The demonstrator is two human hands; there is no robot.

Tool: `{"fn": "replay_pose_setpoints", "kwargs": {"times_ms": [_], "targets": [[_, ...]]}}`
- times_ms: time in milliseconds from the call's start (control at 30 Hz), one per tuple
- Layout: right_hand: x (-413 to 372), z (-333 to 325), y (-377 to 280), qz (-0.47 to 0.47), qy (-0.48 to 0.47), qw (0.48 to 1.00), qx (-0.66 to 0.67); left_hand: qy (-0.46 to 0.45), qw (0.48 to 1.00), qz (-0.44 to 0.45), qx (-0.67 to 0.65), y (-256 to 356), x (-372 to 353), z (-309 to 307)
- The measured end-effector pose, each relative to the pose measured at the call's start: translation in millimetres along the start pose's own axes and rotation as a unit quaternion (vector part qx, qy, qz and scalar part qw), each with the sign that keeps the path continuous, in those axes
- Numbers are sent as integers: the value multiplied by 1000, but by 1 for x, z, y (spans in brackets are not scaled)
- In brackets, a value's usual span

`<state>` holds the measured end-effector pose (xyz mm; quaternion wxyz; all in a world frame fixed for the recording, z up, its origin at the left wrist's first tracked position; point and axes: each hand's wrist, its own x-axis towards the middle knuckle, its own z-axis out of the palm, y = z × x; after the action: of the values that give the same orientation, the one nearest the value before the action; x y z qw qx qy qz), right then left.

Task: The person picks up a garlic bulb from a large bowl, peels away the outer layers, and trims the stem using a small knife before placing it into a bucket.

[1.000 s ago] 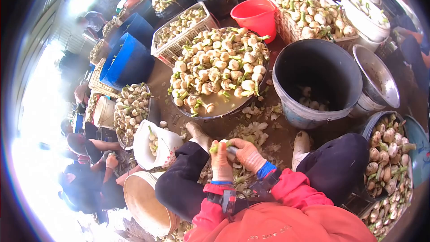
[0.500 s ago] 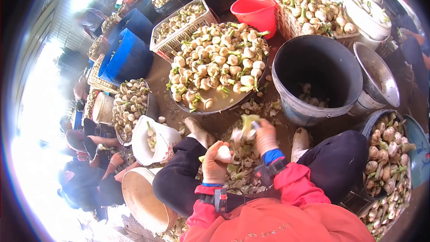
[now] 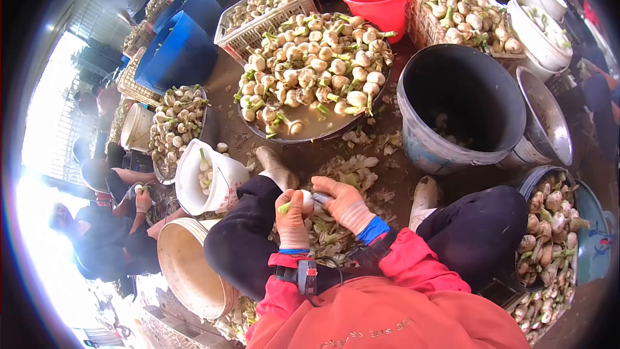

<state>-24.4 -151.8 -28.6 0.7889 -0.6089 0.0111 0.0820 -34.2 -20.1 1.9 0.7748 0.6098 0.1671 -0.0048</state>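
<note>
My left hand (image 3: pixel 292 223), in a work glove, is closed around a garlic bulb (image 3: pixel 307 203) whose white side faces right; its cut green stem pokes out by the thumb. My right hand (image 3: pixel 347 205), gloved too, grips a small knife (image 3: pixel 321 198), its metal blade against the bulb and its handle hidden in the fingers. Below both hands, between my legs, lies a heap of peeled-off skins (image 3: pixel 326 238). Ahead stands a wide basin (image 3: pixel 310 137) of muddy water piled with unpeeled garlic bulbs (image 3: pixel 320 64).
A big dark bucket (image 3: pixel 420 136) holding some bulbs stands front right, beside a metal bowl (image 3: pixel 549 113). To the left are a white bucket (image 3: pixel 226 184) and a tipped beige bucket (image 3: pixel 194 265). A tub of garlic (image 3: pixel 549 220) sits at my right knee. Another person's hand (image 3: pixel 143 200) works at far left.
My right hand has come down and left, bringing the knife to the bulb. The loose peel at that hand is gone from it. My left hand has moved slightly left and up; the camera view has shifted.
</note>
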Motion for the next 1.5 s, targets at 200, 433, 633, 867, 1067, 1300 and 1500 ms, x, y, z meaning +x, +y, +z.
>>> {"fn": "replay_pose_setpoints", "kwargs": {"times_ms": [200, 433, 633, 867, 1067, 1300, 1500], "targets": [[-4, 0, -6, -36, 22, 980, -196, -53, 958, 124, 251, -14, -1, -5], [-2, -7, -27, -35, 3, 999, 14, -77, 983, 1, -166, 7, -2, -2], [0, -23, -52, -4, -10, 956, 294, -11, 986, -74, -151, -2, 5, -18], [11, -61, -61, -103, 111, 870, 470, -8, 894, -171, -413, 15, 7, -20], [10, -47, 9, 81, 97, 992, 9, -38, 905, -141, -400, 32, 5, -19], [10, -37, 56, 156, 29, 978, -134, -215, 739, 271, -578, 166, -8, -65], [8, -27, 67, 197, 32, 973, -114, -183, 898, 101, -387, 125, 62, -9]]}}
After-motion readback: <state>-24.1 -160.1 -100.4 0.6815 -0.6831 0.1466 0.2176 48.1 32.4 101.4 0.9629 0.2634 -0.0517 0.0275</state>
